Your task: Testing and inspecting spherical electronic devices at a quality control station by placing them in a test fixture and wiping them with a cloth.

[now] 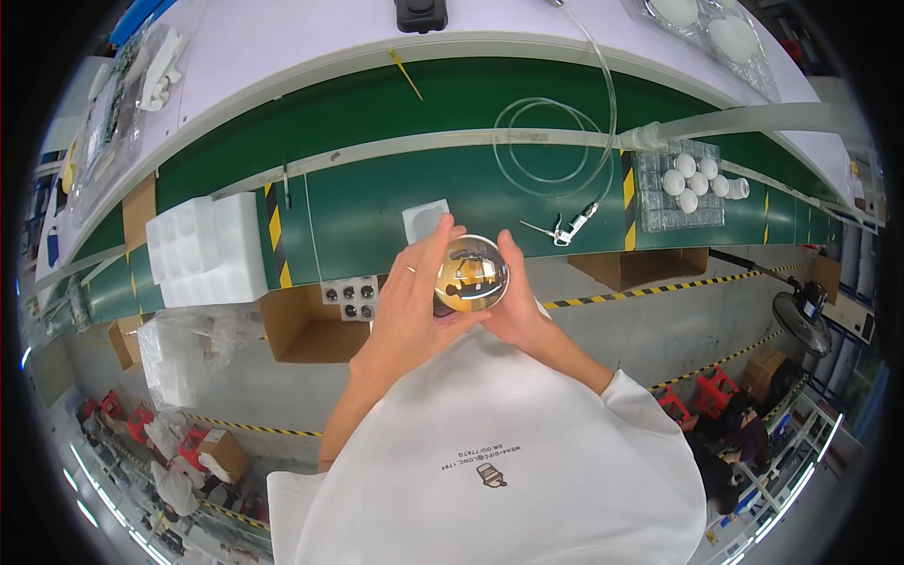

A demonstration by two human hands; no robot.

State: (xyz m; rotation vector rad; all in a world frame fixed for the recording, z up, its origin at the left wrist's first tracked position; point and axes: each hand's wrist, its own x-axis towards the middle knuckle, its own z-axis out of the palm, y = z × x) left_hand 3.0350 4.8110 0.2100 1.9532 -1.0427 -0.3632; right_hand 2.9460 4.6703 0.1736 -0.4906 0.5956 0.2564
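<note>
A clear, shiny glass ball [473, 273] with amber tones inside sits between my two hands, in front of my chest. My left hand [411, 287] wraps its left side, with a ring on one finger. On the ball's right side my right hand [516, 299] presses with thumb and palm. Just beyond my left fingertips, a white square piece [426, 222] lies on the green conveyor belt [367, 202]. To the right of it rests a silver air blow gun [573, 227], joined to a coiled clear hose [546, 151].
White foam trays [207, 250] stand on the belt at left. A clear plastic tray [676, 212] with several white balls [687, 184] is at right. Below the belt edge are cardboard boxes [315, 325] and a tray of small dark parts [350, 298]. A fan [800, 315] stands far right.
</note>
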